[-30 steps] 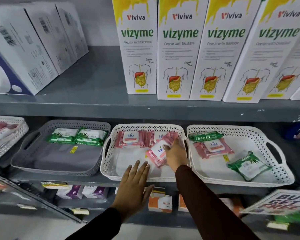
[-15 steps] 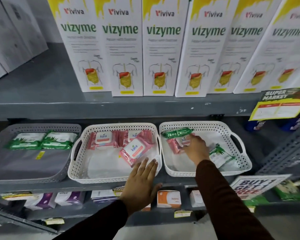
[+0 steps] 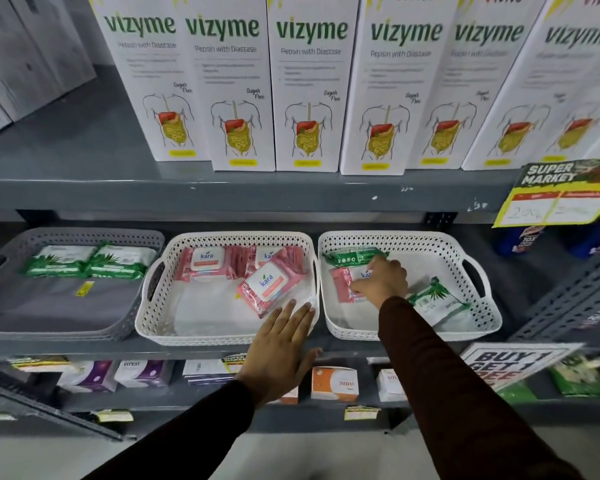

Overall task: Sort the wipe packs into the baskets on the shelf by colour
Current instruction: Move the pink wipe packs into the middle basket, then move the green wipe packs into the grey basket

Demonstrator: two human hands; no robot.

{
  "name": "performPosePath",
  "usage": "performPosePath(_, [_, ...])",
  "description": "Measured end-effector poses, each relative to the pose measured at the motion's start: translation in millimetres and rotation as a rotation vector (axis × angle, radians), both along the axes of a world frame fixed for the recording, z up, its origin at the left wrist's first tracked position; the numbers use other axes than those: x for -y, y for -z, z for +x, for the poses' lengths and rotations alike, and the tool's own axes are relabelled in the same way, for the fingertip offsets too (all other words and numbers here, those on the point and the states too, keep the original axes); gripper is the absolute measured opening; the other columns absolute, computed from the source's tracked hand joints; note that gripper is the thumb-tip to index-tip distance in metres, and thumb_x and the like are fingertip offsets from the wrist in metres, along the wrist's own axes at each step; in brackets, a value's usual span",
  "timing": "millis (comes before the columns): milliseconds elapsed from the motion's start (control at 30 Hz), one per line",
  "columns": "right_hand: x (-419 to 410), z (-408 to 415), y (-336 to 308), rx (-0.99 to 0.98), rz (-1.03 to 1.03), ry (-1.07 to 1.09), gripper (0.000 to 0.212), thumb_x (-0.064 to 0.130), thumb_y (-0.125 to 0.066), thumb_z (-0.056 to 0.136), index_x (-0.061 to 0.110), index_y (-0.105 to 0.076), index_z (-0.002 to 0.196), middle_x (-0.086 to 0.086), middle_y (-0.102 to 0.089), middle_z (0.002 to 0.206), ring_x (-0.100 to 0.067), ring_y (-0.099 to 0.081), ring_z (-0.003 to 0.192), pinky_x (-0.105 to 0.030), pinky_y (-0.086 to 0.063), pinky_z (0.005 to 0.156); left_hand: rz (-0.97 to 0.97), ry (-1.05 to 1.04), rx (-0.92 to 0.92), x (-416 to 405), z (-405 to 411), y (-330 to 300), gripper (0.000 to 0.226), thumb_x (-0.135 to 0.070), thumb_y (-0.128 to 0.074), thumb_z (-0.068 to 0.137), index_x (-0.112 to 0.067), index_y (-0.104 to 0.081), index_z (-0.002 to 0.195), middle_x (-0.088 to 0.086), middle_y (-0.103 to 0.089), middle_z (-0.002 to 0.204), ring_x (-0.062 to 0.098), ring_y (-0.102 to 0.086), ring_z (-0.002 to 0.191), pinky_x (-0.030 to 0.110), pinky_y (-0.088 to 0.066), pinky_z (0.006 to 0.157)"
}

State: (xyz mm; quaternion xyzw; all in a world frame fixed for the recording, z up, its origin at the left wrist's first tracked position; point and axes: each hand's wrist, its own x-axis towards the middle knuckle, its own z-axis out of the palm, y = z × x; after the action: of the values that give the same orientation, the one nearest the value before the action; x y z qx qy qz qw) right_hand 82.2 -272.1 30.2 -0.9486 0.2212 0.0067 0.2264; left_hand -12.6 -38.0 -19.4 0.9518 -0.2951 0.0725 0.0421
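Three baskets stand side by side on the lower shelf. The grey basket (image 3: pixel 66 325) on the left holds two green wipe packs (image 3: pixel 87 261). The middle white basket (image 3: pixel 160 323) holds three pink packs (image 3: pixel 269 284). The right white basket (image 3: pixel 478 327) holds a pink pack (image 3: pixel 342 284), a dark green pack (image 3: pixel 350 257) behind it and a green-and-white pack (image 3: pixel 435 304) to its right. My right hand (image 3: pixel 381 280) lies on the pink pack in the right basket, fingers curled over it. My left hand (image 3: pixel 281 348) rests flat and open on the front rim of the middle basket.
Tall white Vizyme cartons (image 3: pixel 309 81) line the shelf above. A yellow price sign (image 3: pixel 561 192) hangs at the upper right and a "buy 1 get 1" sign (image 3: pixel 513 365) at the lower right. Small boxes (image 3: pixel 333 382) fill the shelf below.
My right hand let go of a pink pack in the middle basket and moved right into the right basket, onto its pink pack. My left hand stayed on the middle basket's rim.
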Motion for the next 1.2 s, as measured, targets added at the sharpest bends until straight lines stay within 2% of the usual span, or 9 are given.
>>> performPosePath(233, [-19.3,-26.4,-13.6,0.279,0.145,0.085,0.043,0.023,-0.087,0.058,0.017,-0.058,0.090,-0.012,-0.058,0.105,-0.036,-0.054,0.106,-0.034,-0.040,0.082,-0.017,-0.096,-0.003,-62.1,-3.5,0.3,0.068,-0.056,-0.024,0.100,-0.013,-0.024,0.152,0.006,-0.025,0.158,0.026,-0.015,0.148,0.044,-0.012,0.118])
performPosePath(400, [-68.4,-26.4,-36.8,0.608,0.353,-0.178,0.045,0.007,-0.092,0.054,0.017,-0.064,0.088,-0.011,-0.059,0.114,-0.030,-0.051,0.111,-0.022,-0.037,0.083,-0.057,-0.167,-0.031,-127.0,-4.3,-2.4,0.067,-0.054,-0.026,0.100,-0.011,-0.027,0.151,0.005,-0.023,0.160,0.026,-0.013,0.149,0.046,-0.016,0.118])
performPosePath(633, [-194.8,9.4,-33.3,0.353,0.254,-0.814,0.039,0.000,-0.084,0.063,0.012,-0.067,0.096,-0.003,-0.055,0.135,-0.026,-0.046,0.127,-0.035,-0.043,0.103,-0.063,-0.258,-0.071,-194.3,-4.4,-5.7,0.067,-0.053,-0.030,0.097,-0.011,-0.033,0.149,0.005,-0.027,0.158,0.030,-0.028,0.144,0.045,-0.024,0.117])
performPosePath(767, [-243.3,19.9,-5.4,0.194,-0.024,-0.916,0.050,-0.006,-0.061,0.082,0.015,-0.065,0.128,-0.002,-0.042,0.156,-0.024,-0.034,0.145,-0.038,-0.027,0.120,-0.049,-0.261,-0.086,-202.9,-4.4,-10.3,0.068,-0.055,-0.027,0.096,-0.011,-0.036,0.148,0.005,-0.031,0.157,0.030,-0.033,0.142,0.045,-0.028,0.115])
performPosePath(933, [-249.6,15.6,9.7,0.165,-0.006,-0.907,0.051,0.011,-0.059,0.092,0.020,-0.055,0.142,0.000,-0.027,0.164,-0.020,-0.018,0.154,-0.045,-0.007,0.127,-0.014,-0.307,-0.079,-189.9,-7.3,-9.6,0.075,-0.061,-0.026,0.096,-0.009,-0.030,0.150,0.010,-0.027,0.158,0.031,-0.026,0.145,0.047,-0.020,0.117])
performPosePath(1000, [-232.6,11.2,8.6,0.314,0.097,-0.798,0.042,0.011,-0.061,0.092,0.018,-0.063,0.133,-0.003,-0.045,0.156,-0.020,-0.034,0.147,-0.044,-0.019,0.125,-0.012,-0.260,-0.096,-174.5,-7.8,-8.9,0.079,-0.065,-0.022,0.096,-0.009,-0.026,0.151,0.011,-0.025,0.159,0.030,-0.021,0.147,0.048,-0.019,0.119])
performPosePath(1033, [-218.1,9.5,7.3,0.445,0.151,-0.693,0.033,0.010,-0.062,0.090,0.016,-0.069,0.122,-0.006,-0.060,0.143,-0.022,-0.050,0.135,-0.044,-0.034,0.119,-0.016,-0.228,-0.101,-165.1,-7.3,-8.8,0.080,-0.065,-0.022,0.095,-0.009,-0.025,0.151,0.011,-0.025,0.159,0.031,-0.021,0.147,0.048,-0.019,0.119])
performPosePath(1100, [-178.4,7.7,4.6,0.649,0.184,-0.458,0.021,0.010,-0.059,0.087,0.011,-0.075,0.102,-0.011,-0.075,0.110,-0.029,-0.068,0.102,-0.041,-0.056,0.092,-0.019,-0.177,-0.108,-145.2,-6.0,-9.4,0.080,-0.066,-0.020,0.095,-0.009,-0.025,0.151,0.011,-0.026,0.159,0.032,-0.021,0.147,0.050,-0.021,0.119])
performPosePath(1200, [-103.8,14.0,0.5,0.680,0.057,-0.171,0.018,0.001,-0.064,0.080,0.008,-0.075,0.091,-0.015,-0.076,0.091,-0.036,-0.069,0.085,-0.036,-0.054,0.078,-0.013,-0.129,-0.108,-112.6,-5.1,-10.3,0.082,-0.067,-0.017,0.095,-0.008,-0.027,0.150,0.012,-0.030,0.157,0.033,-0.024,0.146,0.050,-0.023,0.118])
